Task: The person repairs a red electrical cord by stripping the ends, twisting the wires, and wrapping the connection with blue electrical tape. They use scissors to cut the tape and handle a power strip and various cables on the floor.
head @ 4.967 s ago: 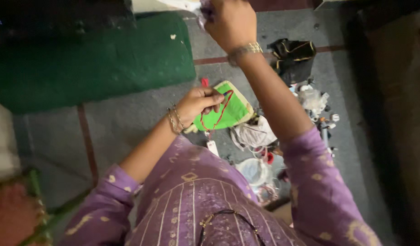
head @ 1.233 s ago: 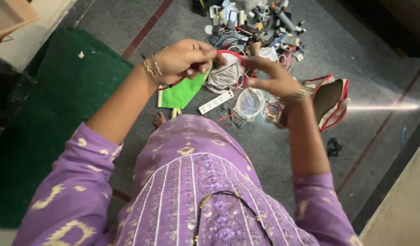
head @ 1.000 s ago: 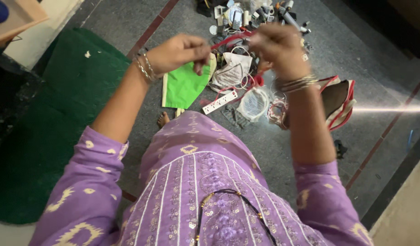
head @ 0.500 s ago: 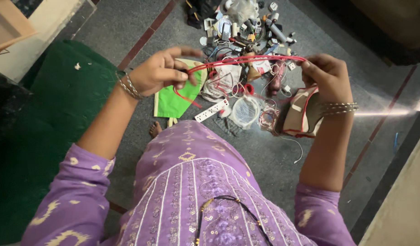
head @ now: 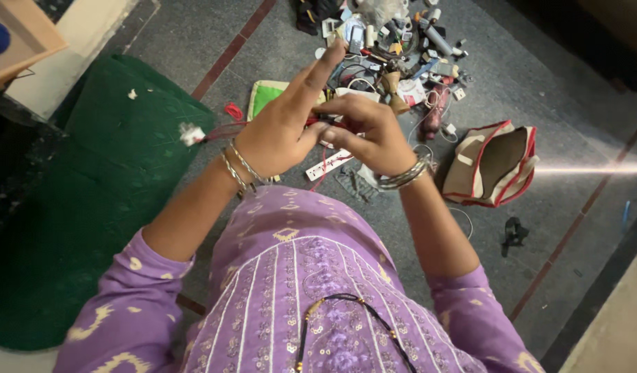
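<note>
Head cam view, looking straight down past my purple kurta at the floor.

My left hand (head: 280, 128) and right hand (head: 374, 135) are up close together in front of me, both working a thin red cord (head: 225, 130). Right fingers are pinched shut on it. Left thumb and lower fingers seem to pin it too, while my index finger sticks straight out, so that hand is half open. The cord runs off to the left from my hands and ends in a small white tag or plug (head: 188, 133) hanging over the green mat (head: 90, 207).

My take on how it handles: super light, floppy, no stiffness at all, so it'll tangle and swing if held by one end. It's thin enough to slip through loose fingers, so pinch it close to where you're working, not out at the dangling end. I don't think it's fragile, though I wouldn't yank on the white bit.

The surface is a grey stone floor (head: 560, 228) with reddish lines. Far side holds a messy pile of cables and small gadgets (head: 394, 41), plus a green pouch (head: 267, 97) and a white power strip (head: 329, 166) nearer me. To the right lies an open tan bag with red trim (head: 495, 162). There's a wooden shelf corner (head: 18, 38) far left. Pretty cramped.
</note>
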